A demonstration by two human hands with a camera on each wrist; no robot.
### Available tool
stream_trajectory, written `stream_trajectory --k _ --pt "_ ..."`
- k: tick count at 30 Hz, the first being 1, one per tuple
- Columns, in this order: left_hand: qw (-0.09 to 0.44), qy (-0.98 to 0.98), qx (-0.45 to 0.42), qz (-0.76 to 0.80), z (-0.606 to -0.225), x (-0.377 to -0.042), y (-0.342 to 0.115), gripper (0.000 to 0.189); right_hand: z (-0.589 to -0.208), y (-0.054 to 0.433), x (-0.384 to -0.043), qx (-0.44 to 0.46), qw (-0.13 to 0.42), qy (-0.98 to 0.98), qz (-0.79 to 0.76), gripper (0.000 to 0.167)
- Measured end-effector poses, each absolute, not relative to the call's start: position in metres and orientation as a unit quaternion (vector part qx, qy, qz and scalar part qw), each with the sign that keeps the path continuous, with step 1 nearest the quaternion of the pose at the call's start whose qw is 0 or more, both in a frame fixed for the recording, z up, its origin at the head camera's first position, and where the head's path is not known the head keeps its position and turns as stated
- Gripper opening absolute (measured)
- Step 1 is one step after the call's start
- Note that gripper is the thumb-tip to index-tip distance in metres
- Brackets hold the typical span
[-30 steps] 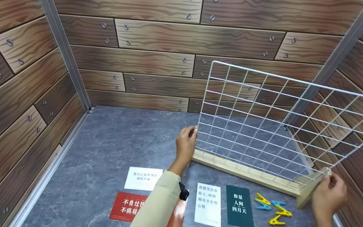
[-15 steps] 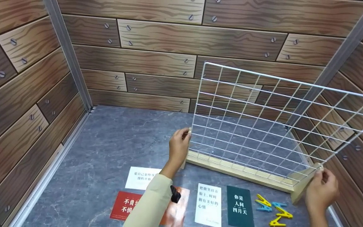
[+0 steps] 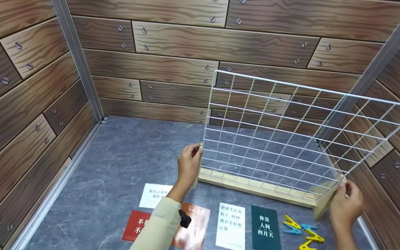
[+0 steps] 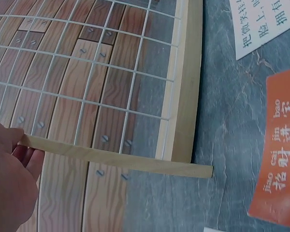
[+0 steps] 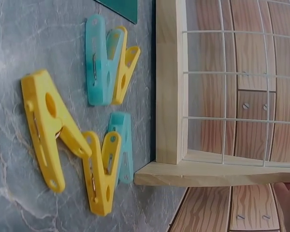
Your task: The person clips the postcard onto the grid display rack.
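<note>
A white wire grid panel (image 3: 275, 82) stands upright in a pale wooden base (image 3: 255, 189) with a flat wooden piece at each end. My left hand (image 3: 188, 165) pinches the top of the left end piece, and the left wrist view shows thumb and fingers at the tip of that wooden end piece (image 4: 111, 157). On the other side my right hand (image 3: 347, 205) pinches the top of the right end piece (image 3: 325, 201). Only a sliver of the right hand (image 5: 287, 198) shows in the right wrist view, at the far tip of the wood.
In front of the base lie printed cards: white (image 3: 230, 225), dark green (image 3: 266, 227), orange (image 3: 194, 225), red (image 3: 134, 225) and another white (image 3: 153, 194). My left sleeve covers part of some. Yellow clothespins (image 5: 43, 130) and blue clothespins (image 5: 99, 63) lie near the right end piece. Wood-patterned walls (image 3: 172, 38) enclose the surface.
Both hands have moved the wire grid and its wooden base to the left and slightly toward the cards. Their grip on the end pieces looks the same. The cards and clothespins have stayed put.
</note>
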State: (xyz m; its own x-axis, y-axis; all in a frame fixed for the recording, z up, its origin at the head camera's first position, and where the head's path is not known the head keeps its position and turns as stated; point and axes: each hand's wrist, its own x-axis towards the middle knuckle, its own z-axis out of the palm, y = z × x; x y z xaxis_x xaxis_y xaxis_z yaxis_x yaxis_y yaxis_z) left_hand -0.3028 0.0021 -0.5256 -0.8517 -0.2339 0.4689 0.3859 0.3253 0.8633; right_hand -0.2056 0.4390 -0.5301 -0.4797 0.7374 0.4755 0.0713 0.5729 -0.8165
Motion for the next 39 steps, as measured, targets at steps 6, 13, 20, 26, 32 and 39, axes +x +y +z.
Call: stream_trajectory --k 6,13,20,26,32,39 --pt "0.281 -0.763 -0.047 -0.580 -0.527 -0.298 -0.008 0.017 -0.530 0.432 -0.213 -0.249 0.426 -0.782 0.382 0.033" --pt "0.279 -0.766 -0.033 -0.578 -0.528 -0.292 -0.020 0.017 -0.528 0.426 -0.222 -0.237 0.421 -0.788 0.381 0.033" --pt "0.290 -0.771 -0.025 -0.567 -0.530 -0.287 -0.029 0.017 -0.528 0.419 -0.227 -0.220 0.412 -0.791 0.395 0.035" --pt "0.300 -0.760 -0.022 -0.577 -0.531 -0.284 -0.037 0.017 -0.528 0.412 -0.231 -0.215 0.407 -0.792 0.401 0.034" --pt "0.304 -0.760 -0.022 -0.574 -0.532 -0.283 -0.041 0.018 -0.529 0.409 -0.236 -0.210 0.413 -0.790 0.402 0.031" --pt "0.312 -0.760 -0.021 -0.570 -0.532 -0.282 -0.047 0.018 -0.527 0.404 -0.238 -0.211 0.406 -0.792 0.403 0.031"
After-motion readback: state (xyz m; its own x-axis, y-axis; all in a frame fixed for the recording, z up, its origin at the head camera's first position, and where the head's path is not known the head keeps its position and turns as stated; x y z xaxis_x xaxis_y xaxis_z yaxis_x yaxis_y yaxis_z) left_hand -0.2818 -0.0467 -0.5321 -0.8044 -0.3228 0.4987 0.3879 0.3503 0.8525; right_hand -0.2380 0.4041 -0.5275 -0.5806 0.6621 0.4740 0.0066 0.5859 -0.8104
